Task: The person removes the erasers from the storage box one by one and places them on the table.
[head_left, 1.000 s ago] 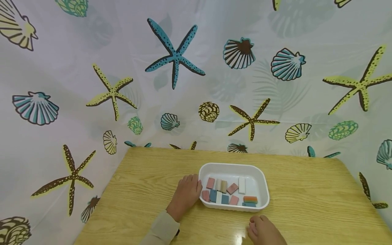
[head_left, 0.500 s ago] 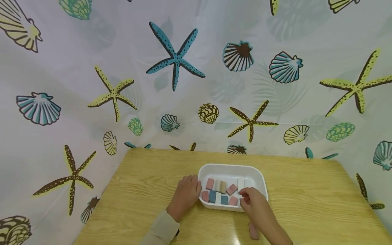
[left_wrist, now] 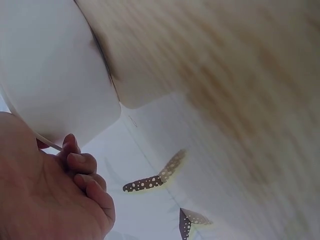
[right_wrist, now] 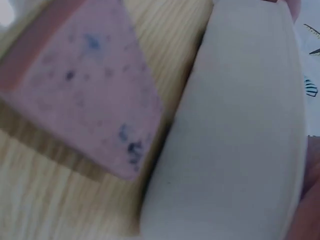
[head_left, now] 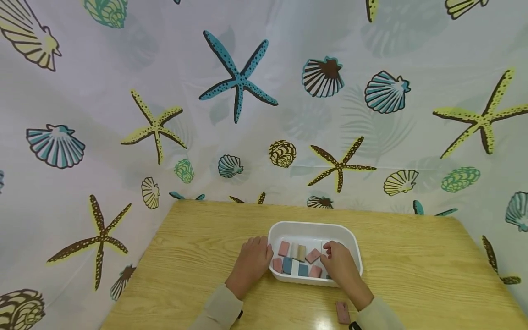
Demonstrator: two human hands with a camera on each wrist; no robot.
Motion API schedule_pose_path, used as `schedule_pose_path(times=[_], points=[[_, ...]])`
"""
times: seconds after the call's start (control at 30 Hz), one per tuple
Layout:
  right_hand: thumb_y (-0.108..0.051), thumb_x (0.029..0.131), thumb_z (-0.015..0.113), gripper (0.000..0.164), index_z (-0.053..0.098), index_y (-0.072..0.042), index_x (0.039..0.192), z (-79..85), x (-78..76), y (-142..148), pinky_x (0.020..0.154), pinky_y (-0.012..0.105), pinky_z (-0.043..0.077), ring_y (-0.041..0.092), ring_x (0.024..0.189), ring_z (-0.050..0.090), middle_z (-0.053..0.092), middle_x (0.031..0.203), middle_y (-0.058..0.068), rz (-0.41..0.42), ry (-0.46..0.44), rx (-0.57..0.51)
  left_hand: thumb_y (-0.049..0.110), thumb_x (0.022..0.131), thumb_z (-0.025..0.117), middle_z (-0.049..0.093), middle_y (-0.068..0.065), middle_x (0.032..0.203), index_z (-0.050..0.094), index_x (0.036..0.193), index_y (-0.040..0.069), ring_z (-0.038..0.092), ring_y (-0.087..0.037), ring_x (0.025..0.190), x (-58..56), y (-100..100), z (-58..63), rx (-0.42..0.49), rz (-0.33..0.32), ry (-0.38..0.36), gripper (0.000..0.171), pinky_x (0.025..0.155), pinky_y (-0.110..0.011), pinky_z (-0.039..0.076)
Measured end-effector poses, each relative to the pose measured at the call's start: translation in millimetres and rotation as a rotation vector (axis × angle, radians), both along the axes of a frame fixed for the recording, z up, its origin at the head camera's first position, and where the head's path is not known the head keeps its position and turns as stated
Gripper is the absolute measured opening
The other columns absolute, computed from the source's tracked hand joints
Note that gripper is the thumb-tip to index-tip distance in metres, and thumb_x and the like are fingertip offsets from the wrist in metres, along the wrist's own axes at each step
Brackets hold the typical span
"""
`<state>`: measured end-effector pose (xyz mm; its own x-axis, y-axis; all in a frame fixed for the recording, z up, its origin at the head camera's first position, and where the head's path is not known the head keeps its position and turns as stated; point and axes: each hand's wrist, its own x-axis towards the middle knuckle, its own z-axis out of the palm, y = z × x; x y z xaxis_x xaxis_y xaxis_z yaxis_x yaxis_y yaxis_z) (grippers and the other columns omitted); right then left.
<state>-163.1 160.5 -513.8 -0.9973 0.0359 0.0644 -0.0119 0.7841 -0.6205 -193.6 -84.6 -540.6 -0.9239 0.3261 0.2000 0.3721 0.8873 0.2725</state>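
A white oval-cornered tray (head_left: 313, 280) on the table holds several small erasers. At its left end my left hand (head_left: 250, 260) grips the rim, which runs between thumb and bent fingers in the left wrist view. My right hand (head_left: 340, 262) reaches over the tray's right part, its fingers bent with a gap between thumb and forefinger. Close to these fingertips lie a pink eraser (head_left: 313, 255) and a white eraser, mostly covered by the hand. Outside the tray, by the right wrist, a pink eraser (head_left: 343, 312) with dark smudges rests on the wood.
Inside the tray's left half are a tan eraser (head_left: 302, 253), blue erasers (head_left: 288, 265) and more pink ones (head_left: 283, 248). The wooden table (head_left: 214, 233) meets a hanging cloth (head_left: 264, 183) printed with shells and starfish at its back and sides.
My right hand has let go of a pink eraser on the table in front of the tray. It has moved forward over the tray, then slightly farther in. The left hand stays put.
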Motion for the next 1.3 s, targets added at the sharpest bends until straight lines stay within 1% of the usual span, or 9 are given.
schedule_pose_path(times=[0.13,0.33,0.43,0.6,0.77,0.87,1.03,1.1,1.3], points=[[-0.011,0.081,0.066,0.026,0.058,0.007,0.098,-4.9,-6.7,1,0.068,0.039,0.045,0.022,0.074,0.054,0.058,0.084,0.012,-0.007,-0.022,0.030,0.028,0.097,0.038,0.043,0.002,0.075,0.049,0.088,0.010,0.041,-0.016,0.071,-0.1,1,1.9,0.001,0.003,0.002,0.024,0.064,-0.032,0.035],[-0.011,0.082,0.062,0.027,0.057,0.009,0.100,-10.2,-15.5,4,0.074,0.042,0.044,0.025,0.078,0.052,0.056,0.087,0.015,-0.061,-0.063,0.088,0.028,0.097,0.039,0.044,0.001,0.075,0.050,0.088,0.009,0.042,-0.017,0.071,0.6,2,1.9,0.002,0.008,0.008,0.023,0.064,-0.033,0.036],[-0.012,0.082,0.063,0.026,0.057,0.007,0.097,-13.1,-18.1,6,0.072,0.041,0.044,0.024,0.076,0.052,0.056,0.085,0.014,-0.075,-0.087,0.100,0.028,0.098,0.040,0.044,0.001,0.074,0.050,0.089,0.010,0.042,-0.016,0.071,1.5,2,0.9,0.003,0.003,0.009,0.023,0.065,-0.033,0.036],[-0.015,0.080,0.066,0.029,0.057,0.007,0.096,-15.8,-22.6,7,0.070,0.040,0.044,0.024,0.073,0.050,0.056,0.084,0.014,-0.063,-0.101,0.084,0.028,0.098,0.038,0.042,0.002,0.073,0.049,0.087,0.010,0.040,-0.016,0.070,2.4,1,0.4,0.001,0.009,0.019,0.024,0.064,-0.032,0.034],[-0.015,0.081,0.066,0.030,0.056,0.007,0.099,-17.0,-25.2,7,0.072,0.040,0.043,0.024,0.075,0.050,0.056,0.088,0.014,-0.067,-0.127,0.068,0.029,0.098,0.037,0.040,0.003,0.072,0.047,0.087,0.011,0.039,-0.016,0.070,1.4,1,0.6,-0.003,0.015,-0.014,0.024,0.065,-0.031,0.033],[-0.016,0.081,0.066,0.030,0.057,0.007,0.098,-17.7,-26.0,7,0.071,0.039,0.044,0.024,0.075,0.051,0.056,0.087,0.014,-0.071,-0.119,0.072,0.029,0.099,0.037,0.040,0.003,0.072,0.048,0.088,0.011,0.039,-0.016,0.070,0.4,1,0.2,-0.009,0.017,-0.026,0.023,0.066,-0.032,0.033],[-0.018,0.081,0.066,0.032,0.058,0.007,0.099,-17.4,-25.7,7,0.063,0.036,0.044,0.021,0.068,0.051,0.056,0.080,0.010,-0.073,-0.106,0.019,0.029,0.099,0.037,0.042,0.002,0.074,0.049,0.090,0.010,0.040,-0.016,0.072,0.8,2,0.6,-0.014,0.027,-0.031,0.025,0.066,-0.032,0.034],[-0.018,0.081,0.066,0.033,0.058,0.008,0.100,-15.9,-24.7,6,0.061,0.035,0.044,0.020,0.067,0.051,0.058,0.081,0.011,-0.079,-0.094,-0.020,0.029,0.099,0.037,0.041,0.002,0.074,0.049,0.090,0.010,0.039,-0.016,0.071,1.3,2,0.8,-0.015,0.028,-0.026,0.024,0.066,-0.031,0.033],[-0.019,0.082,0.066,0.031,0.061,0.004,0.102,-11.2,-22.1,3,0.068,0.037,0.047,0.020,0.076,0.056,0.062,0.090,0.012,-0.099,-0.010,-0.131,0.028,0.098,0.039,0.040,0.002,0.071,0.048,0.087,0.010,0.038,-0.016,0.069,2.4,1,2.8,-0.012,0.018,0.004,0.023,0.064,-0.031,0.033]])
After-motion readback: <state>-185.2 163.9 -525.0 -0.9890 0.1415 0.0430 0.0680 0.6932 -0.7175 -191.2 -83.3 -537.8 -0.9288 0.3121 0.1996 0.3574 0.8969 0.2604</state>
